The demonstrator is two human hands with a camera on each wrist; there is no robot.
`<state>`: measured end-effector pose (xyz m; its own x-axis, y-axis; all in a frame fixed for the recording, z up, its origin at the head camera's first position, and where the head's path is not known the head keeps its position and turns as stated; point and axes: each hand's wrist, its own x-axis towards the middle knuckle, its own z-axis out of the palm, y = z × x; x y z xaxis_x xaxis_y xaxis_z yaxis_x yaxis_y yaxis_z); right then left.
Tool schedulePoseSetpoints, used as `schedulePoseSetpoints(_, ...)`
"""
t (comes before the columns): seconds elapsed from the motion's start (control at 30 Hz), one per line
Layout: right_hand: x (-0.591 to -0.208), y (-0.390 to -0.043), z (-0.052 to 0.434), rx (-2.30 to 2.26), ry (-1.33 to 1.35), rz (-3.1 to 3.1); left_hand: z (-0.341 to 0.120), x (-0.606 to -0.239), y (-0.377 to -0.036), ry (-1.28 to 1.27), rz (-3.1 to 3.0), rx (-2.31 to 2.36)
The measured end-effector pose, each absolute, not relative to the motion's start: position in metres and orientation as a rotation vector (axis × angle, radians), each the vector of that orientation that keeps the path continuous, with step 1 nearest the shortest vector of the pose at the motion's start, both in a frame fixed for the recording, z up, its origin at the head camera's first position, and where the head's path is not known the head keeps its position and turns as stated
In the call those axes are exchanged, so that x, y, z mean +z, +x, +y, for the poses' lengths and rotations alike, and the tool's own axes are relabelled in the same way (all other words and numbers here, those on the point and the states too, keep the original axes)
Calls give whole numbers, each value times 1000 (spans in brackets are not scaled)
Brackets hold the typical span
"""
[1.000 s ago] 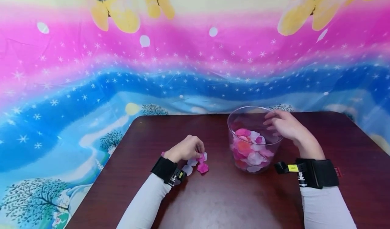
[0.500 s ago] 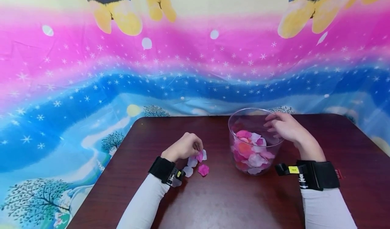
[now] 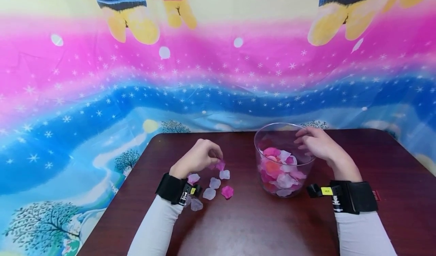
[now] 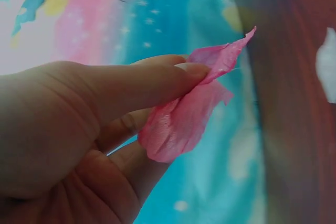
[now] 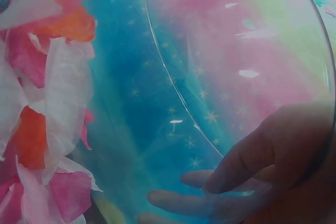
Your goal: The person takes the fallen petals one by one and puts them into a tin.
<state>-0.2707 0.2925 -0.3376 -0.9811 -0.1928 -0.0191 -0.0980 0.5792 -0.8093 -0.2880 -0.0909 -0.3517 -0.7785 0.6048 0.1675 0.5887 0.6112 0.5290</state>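
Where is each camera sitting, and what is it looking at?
Head: worn on the head, looking forward and down at the table; both sleeves, the left hand and the right hand show.
Left wrist: on the left wrist, looking along the fingers pinching a pink petal.
Right wrist: on the right wrist, looking through the clear bowl at its petals; fingertips show.
Shared: head and left wrist both see the pinched petal; head and right wrist both see the bowl.
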Motion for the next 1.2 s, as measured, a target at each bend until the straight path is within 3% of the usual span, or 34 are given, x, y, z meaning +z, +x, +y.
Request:
schedulePoseSetpoints(0.23,-338,-271,294,-1399,-223,2666,-52,-300,-285,1244,2775,842)
schedulePoseSetpoints(0.47,-341,-271,295,-1413,-203,2653,20,-264,-286,1471,2775,743)
schedulePoseSetpoints(0.8,-337,-271,293,-1460,-213,2616,94,-275,-286,1551,2771,650)
schedulePoseSetpoints(1.2,-337,-271,296,-1436,-228,2663,101,-282,-285,1606,2739,738)
